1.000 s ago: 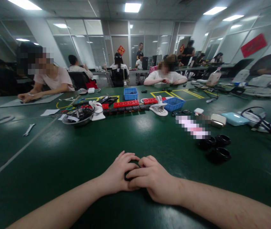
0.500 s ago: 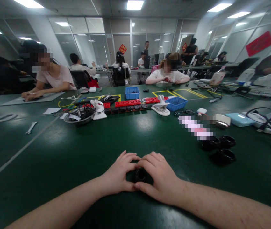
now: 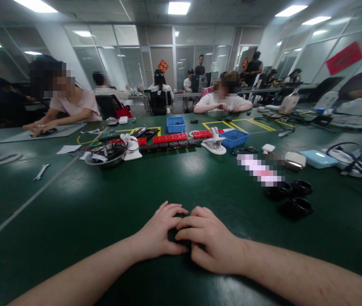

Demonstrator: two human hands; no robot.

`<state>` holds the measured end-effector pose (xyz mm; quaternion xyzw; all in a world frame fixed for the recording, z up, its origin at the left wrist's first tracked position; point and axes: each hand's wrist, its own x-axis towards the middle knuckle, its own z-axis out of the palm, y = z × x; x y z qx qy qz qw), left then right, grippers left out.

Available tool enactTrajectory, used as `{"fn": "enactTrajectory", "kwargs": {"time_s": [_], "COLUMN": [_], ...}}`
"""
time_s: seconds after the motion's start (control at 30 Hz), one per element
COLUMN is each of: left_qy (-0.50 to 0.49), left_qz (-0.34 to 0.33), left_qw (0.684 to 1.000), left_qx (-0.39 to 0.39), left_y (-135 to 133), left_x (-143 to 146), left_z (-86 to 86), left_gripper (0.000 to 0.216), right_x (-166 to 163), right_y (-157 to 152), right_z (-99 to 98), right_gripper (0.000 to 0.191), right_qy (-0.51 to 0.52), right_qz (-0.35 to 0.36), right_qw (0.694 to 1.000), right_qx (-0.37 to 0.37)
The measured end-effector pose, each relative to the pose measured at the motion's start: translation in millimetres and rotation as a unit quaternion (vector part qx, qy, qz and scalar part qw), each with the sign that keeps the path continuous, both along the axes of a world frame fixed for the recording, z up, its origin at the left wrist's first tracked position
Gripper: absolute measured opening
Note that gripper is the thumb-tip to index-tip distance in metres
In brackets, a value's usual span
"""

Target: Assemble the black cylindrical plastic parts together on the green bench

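Note:
Near the front of the green table, my left hand (image 3: 160,231) curves its thumb and fingers around the left side of a small black hollow round part (image 3: 184,242). From the right, my right hand (image 3: 211,242) lays its bent fingers over the top of that part, with its thumb tucked low beside it. Most of the part is hidden behind these fingers, so its opening does not show. To the right lie several similar, larger-looking black ring-shaped parts, one of them a black ring (image 3: 300,207) closest to my right forearm.
Across the table runs a red and black strip (image 3: 169,139) between white clamps (image 3: 214,144). Blue baskets (image 3: 176,125) stand behind it. A metal bowl of cables (image 3: 106,159) and a wrench (image 3: 41,172) lie left. A light blue case (image 3: 318,159) lies right. Co-workers sit opposite.
My right hand's fingers have shifted left and down over the black part, covering its opening. The right thumb has drawn back. My left hand stays nearly still.

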<state>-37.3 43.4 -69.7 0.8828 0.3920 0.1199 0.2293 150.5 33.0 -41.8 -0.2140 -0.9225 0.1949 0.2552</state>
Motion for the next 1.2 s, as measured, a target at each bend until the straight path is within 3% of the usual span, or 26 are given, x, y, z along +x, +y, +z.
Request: {"fn": "enactTrajectory", "kwargs": {"time_s": [0.17,0.3,0.5,0.73,0.93,1.07,1.2], "left_qy": [-0.003,-0.006,0.0,-0.005,-0.008,-0.01,-0.009], "left_qz": [0.0,0.006,0.003,-0.004,-0.001,-0.007,-0.01], "left_qw": [1.0,1.0,1.0,1.0,1.0,1.0,1.0], "left_qx": [0.003,0.002,-0.004,0.0,-0.008,-0.014,-0.009], "left_y": [-0.3,-1.1,-0.2,0.9,1.2,1.7,1.3], "left_x": [-0.4,-0.5,-0.7,-1.8,-3.1,-3.4,-3.6], "left_z": [-0.4,-0.6,0.1,-1.9,-1.9,-0.9,-1.7], "left_gripper": [0.034,0.035,0.043,0.053,0.042,0.048,0.051], "right_x": [-1.5,-2.3,-1.4,6.6,2.2,0.2,-0.2], "right_y": [4.7,5.4,3.0,-0.9,0.6,1.7,2.3], "right_z": [-3.9,-10.5,-14.9,-2.6,-6.9,-10.4,-10.2], "right_gripper": [0.031,0.028,0.03,0.03,0.04,0.044,0.033], "right_qy": [0.029,0.061,0.034,0.113,0.052,0.002,-0.032], "right_qz": [0.038,0.02,0.014,-0.012,-0.108,-0.122,-0.116], "right_qw": [0.998,0.997,0.999,0.993,0.993,0.992,0.993], "right_qx": [-0.031,-0.041,-0.011,0.038,-0.02,-0.021,-0.019]}}
